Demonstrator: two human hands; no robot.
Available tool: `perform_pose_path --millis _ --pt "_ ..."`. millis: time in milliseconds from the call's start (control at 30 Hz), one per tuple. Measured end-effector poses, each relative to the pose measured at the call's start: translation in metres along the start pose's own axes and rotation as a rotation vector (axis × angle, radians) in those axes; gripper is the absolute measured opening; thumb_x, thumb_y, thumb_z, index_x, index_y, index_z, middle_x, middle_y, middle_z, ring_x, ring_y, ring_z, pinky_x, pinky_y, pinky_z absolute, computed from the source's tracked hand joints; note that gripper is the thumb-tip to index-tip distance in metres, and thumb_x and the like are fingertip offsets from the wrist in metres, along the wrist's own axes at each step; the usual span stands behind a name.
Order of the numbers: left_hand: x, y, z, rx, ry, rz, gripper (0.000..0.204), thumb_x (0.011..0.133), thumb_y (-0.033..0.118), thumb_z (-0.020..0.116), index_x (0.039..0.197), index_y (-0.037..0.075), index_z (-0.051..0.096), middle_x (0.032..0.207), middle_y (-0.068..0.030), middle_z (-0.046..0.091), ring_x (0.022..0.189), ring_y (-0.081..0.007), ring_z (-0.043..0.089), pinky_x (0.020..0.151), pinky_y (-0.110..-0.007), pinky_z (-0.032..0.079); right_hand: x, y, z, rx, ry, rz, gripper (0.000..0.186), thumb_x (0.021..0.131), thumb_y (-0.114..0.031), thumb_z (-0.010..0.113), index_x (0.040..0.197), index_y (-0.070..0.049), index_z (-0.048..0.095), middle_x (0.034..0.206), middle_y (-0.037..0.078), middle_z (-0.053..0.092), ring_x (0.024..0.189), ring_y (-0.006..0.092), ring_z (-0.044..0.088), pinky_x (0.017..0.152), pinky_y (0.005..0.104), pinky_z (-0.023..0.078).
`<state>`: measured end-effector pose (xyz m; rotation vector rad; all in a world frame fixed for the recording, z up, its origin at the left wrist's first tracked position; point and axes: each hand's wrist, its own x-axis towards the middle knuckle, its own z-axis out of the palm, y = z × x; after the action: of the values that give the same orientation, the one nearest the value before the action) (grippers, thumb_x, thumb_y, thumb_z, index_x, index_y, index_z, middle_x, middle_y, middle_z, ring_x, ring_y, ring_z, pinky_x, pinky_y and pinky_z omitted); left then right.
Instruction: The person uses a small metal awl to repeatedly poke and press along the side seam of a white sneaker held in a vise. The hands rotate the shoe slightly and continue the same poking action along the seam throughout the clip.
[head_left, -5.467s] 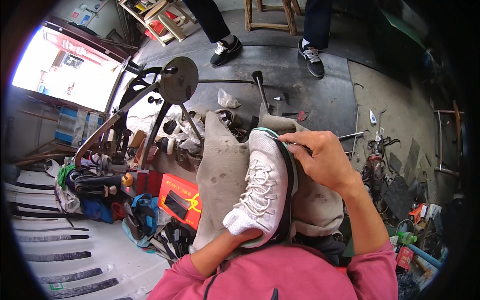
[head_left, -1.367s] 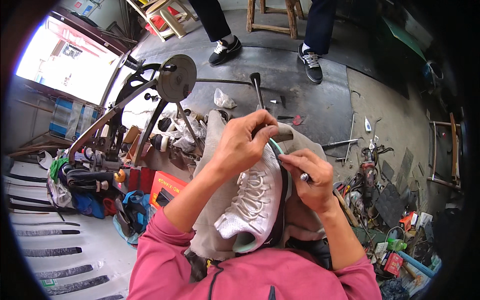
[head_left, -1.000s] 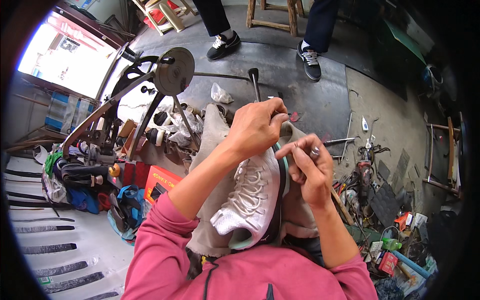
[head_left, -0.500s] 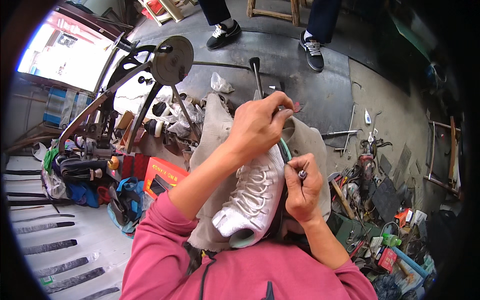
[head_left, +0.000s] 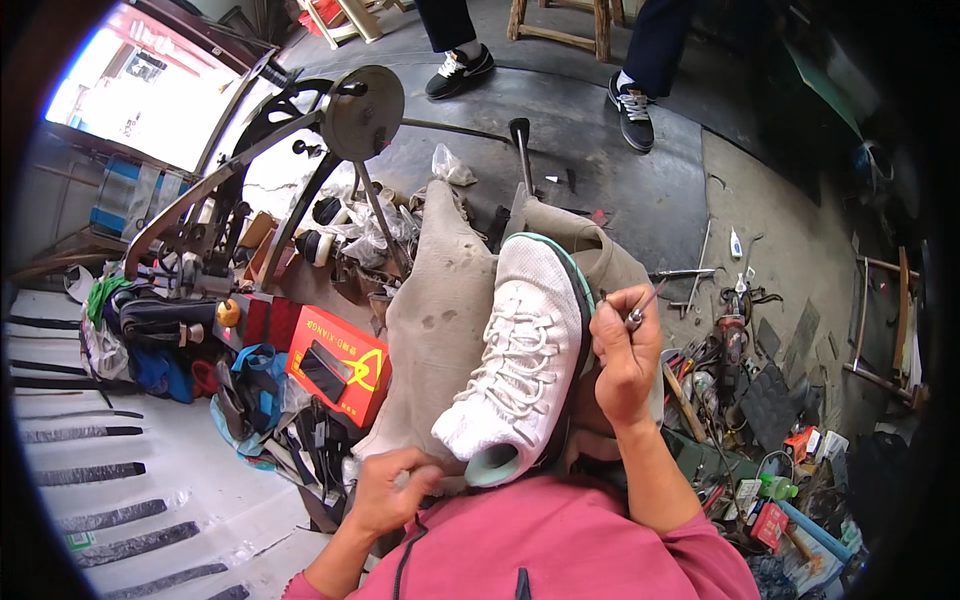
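A white lace-up sneaker (head_left: 520,350) with a pale mint sole lies on a tan cloth (head_left: 435,320) draped over the person's lap, toe toward the person and heel pointing away. The right hand (head_left: 625,350) rests against the shoe's right side near the heel, closed around a thin metal tool (head_left: 640,308) pinched between thumb and fingers, its tip poking up and outward. The left hand (head_left: 385,490) sits low, just left of the toe, fingers curled on the cloth's lower edge; whether it actually grips the cloth or something small is hard to tell, since the fingertips fold under.

Left of the left hand stands an orange-red box (head_left: 338,362) with a dark panel on its lid, and beyond it a heap of blue and black straps and bags (head_left: 160,345). Farther out from both hands, past the cloth, rises a metal stand with a round disc (head_left: 368,100) on angled legs, with crumpled plastic and small parts heaped at its foot. Right of the right hand the floor (head_left: 640,190) is littered with hand tools, bottles and scraps (head_left: 735,350), too tangled to name singly.

At the far side, beyond the shoe's heel, two feet in dark shoes (head_left: 540,80) of another person stand by wooden stool legs; the body is cut off by the frame. The pink sleeves and chest (head_left: 560,545) hide the person's lap and the shoe's toe tip. The sole's right edge is hidden behind the right hand.
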<state>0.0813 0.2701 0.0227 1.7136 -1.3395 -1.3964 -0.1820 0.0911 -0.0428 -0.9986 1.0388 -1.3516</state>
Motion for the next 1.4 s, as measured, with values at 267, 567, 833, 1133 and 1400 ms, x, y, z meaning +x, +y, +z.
perform_pose_path --millis 267,567,833,1133,1400 --pt "0.002 -0.021 0.035 -1.223 0.3 0.342 0.035 0.112 0.033 0.057 0.089 0.01 0.045 0.066 -0.0008 0.041 0.061 -0.0188 0.054 0.093 -0.051 0.056 0.001 0.003 0.002 -0.033 -0.008 -0.041 0.007 0.106 -0.012 0.06 0.103 -0.008 0.055 0.08 -0.007 0.05 0.067 0.0014 0.04 0.058 0.0201 0.032" --pt "-0.074 -0.089 -0.037 -0.37 0.538 -0.071 0.024 0.099 0.03 0.072 0.089 0.012 0.06 0.069 0.0026 0.048 0.05 -0.0115 0.042 0.051 -0.031 0.042 -0.003 0.006 -0.003 -0.049 -0.022 -0.044 0.008 0.106 -0.009 0.062 0.102 -0.006 0.056 0.079 -0.006 0.053 0.068 0.0034 0.044 0.061 0.021 0.036" --pt "-0.012 -0.045 -0.044 0.482 0.599 0.02 0.015 0.1 0.014 0.067 0.091 0.004 0.072 0.078 -0.0107 0.073 0.066 -0.0249 0.072 0.058 -0.036 0.05 -0.01 0.007 -0.009 -0.191 -0.091 -0.198 0.008 0.108 -0.002 0.057 0.106 -0.006 0.051 0.084 0.001 0.057 0.072 0.0083 0.051 0.063 0.0219 0.04" --pt "0.016 0.003 0.03 -1.43 0.234 0.303 0.069 0.116 0.057 0.024 0.065 0.012 0.036 0.056 -0.0089 0.04 0.059 -0.0316 0.053 0.11 -0.061 0.046 -0.008 0.01 -0.002 -0.337 -0.131 -0.354 0.013 0.102 0.006 0.06 0.101 -0.002 0.05 0.079 0.006 0.058 0.063 0.013 0.052 0.058 0.0276 0.043" --pt "-0.009 -0.033 0.021 -1.212 0.053 -0.057 0.064 0.116 0.055 0.026 0.066 0.016 0.033 0.059 0.0026 0.023 0.054 -0.0152 0.023 0.098 -0.052 0.05 -0.013 0.012 0.006 -0.418 -0.159 -0.317 0.009 0.106 0.004 0.053 0.107 -0.005 0.049 0.08 0.005 0.054 0.067 0.0121 0.049 0.063 0.0258 0.042"
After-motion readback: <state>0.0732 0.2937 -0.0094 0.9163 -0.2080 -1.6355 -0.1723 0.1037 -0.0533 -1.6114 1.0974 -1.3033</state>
